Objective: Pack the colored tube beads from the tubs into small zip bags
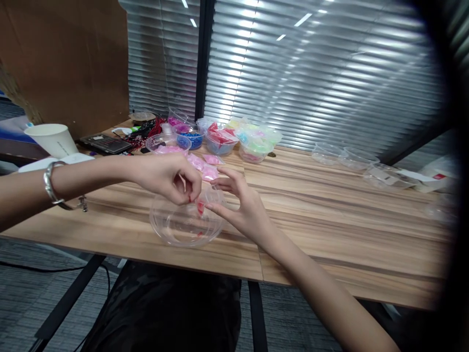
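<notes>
My left hand [170, 178], with a silver bracelet on its wrist, is closed in a pinch above a clear plastic bowl [164, 230]. Just below its fingertips hangs a small clear bag with red bits [200, 208], partly hidden by the fingers. My right hand [238, 203] comes in from the other side, thumb and fingers apart. Its thumb tip is close to the bag; whether they touch is hard to see. A small red piece [199, 234] shows low in the bowl. Behind my hands lie several small packets of pink bits [210, 171].
Along the back stand tubs with blue beads [190, 140], red packets [222, 134] and pale coloured packets [258, 142]. A paper cup [53, 141] leans at left near a dark flat device [104, 143]. Clear empty containers [359, 159] sit at back right on the wooden table [330, 230].
</notes>
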Motion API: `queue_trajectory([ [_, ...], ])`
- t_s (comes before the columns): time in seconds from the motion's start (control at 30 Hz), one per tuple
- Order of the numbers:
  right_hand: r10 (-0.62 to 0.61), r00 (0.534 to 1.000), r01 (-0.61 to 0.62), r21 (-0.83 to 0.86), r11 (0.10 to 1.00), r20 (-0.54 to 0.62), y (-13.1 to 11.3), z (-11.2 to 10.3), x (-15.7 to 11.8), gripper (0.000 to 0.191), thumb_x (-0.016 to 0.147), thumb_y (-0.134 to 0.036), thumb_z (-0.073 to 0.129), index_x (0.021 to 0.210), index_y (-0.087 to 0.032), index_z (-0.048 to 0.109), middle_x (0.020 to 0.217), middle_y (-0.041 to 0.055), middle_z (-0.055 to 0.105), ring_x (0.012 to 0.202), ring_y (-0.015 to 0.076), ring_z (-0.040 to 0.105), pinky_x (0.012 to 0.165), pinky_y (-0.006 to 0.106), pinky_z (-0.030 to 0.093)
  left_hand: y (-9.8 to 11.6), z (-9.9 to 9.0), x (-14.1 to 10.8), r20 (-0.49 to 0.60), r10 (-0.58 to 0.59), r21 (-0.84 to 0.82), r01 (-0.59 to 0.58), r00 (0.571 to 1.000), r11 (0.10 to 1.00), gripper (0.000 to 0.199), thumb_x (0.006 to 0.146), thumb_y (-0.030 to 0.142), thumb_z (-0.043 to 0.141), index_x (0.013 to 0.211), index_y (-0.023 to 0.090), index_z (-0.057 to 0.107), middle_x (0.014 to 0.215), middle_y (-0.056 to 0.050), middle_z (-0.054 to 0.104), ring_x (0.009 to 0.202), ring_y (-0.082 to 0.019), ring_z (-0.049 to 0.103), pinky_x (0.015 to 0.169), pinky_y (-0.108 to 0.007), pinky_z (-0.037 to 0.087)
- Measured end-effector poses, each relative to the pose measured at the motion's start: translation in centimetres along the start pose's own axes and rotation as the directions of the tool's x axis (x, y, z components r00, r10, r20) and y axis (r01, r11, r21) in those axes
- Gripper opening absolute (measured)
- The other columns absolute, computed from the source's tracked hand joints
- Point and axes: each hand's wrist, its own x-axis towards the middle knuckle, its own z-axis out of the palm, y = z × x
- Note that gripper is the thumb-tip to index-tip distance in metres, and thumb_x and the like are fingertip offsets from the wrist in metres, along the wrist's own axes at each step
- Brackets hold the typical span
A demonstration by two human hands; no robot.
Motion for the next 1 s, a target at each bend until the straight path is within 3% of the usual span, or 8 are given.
queue_trajectory([
  [0.13,-0.018,1.0,0.017,0.017,1.0,0.025,0.0,0.1,0.2,0.071,0.081,-0.025,0.072,0.139,-0.028,0.032,0.121,0.0078,0.06,0.11,0.0224,0.06,0.098,0.044,0.049,0.5,0.3,0.8,-0.259,0.06,0.014,-0.059,0.964,0.998,0.01,0.076,0.014,0.061,0.083,0.017,0.068,0.08,-0.001,0.069,0.072,-0.011,0.065,0.064,-0.018,0.049],
  [0.37,-0.015,0.999,0.012,0.073,0.997,0.041,-0.6,-0.2,0.5,0.07,0.079,-0.021,0.073,0.138,-0.026,0.035,0.131,0.0077,0.054,0.116,0.0224,0.057,0.099,0.042,0.049,0.7,2.6,2.7,-0.379,0.148,0.177,-0.086,0.913,0.98,0.006,0.078,0.014,0.06,0.079,0.015,0.067,0.075,0.0,0.067,0.066,-0.009,0.061,0.058,-0.017,0.043],
  [0.5,-0.009,0.998,0.003,0.109,0.994,0.057,-0.6,-0.3,0.5,0.07,0.081,-0.021,0.072,0.139,-0.026,0.033,0.13,0.0079,0.055,0.114,0.0221,0.059,0.099,0.043,0.049,0.9,2.5,3.0,-0.332,0.135,0.299,-0.032,0.933,0.954,0.007,0.078,0.013,0.061,0.077,0.015,0.067,0.07,0.001,0.066,0.062,-0.009,0.058,0.056,-0.019,0.039],
  [0.6,-0.003,0.998,-0.003,0.104,0.995,0.057,-0.5,-0.3,0.5,0.07,0.081,-0.021,0.071,0.139,-0.026,0.034,0.133,0.008,0.054,0.114,0.0221,0.059,0.099,0.043,0.048,1.7,2.0,2.8,-0.264,0.088,0.351,0.011,0.96,0.936,0.011,0.081,0.015,0.059,0.083,0.017,0.07,0.079,-0.002,0.069,0.073,-0.014,0.062,0.065,-0.022,0.043],
  [0.77,0.028,0.998,-0.033,0.092,0.995,0.056,-0.6,-0.3,0.5,0.069,0.082,-0.023,0.071,0.139,-0.026,0.033,0.133,0.0082,0.054,0.113,0.0211,0.06,0.099,0.041,0.048,2.5,1.5,2.5,-0.193,0.116,0.417,-0.026,0.974,0.908,0.019,0.086,0.016,0.056,0.096,0.021,0.072,0.09,-0.004,0.072,0.086,-0.018,0.064,0.079,-0.027,0.046],
  [1.0,0.055,0.997,-0.061,0.105,0.993,0.061,-0.5,-0.2,0.4,0.071,0.081,-0.025,0.072,0.14,-0.025,0.031,0.127,0.008,0.059,0.116,0.0222,0.059,0.1,0.042,0.048,2.0,1.6,2.2,-0.173,0.165,0.334,-0.1,0.971,0.937,0.022,0.091,0.016,0.051,0.095,0.022,0.072,0.092,-0.003,0.073,0.085,-0.016,0.066,0.079,-0.026,0.048],
])
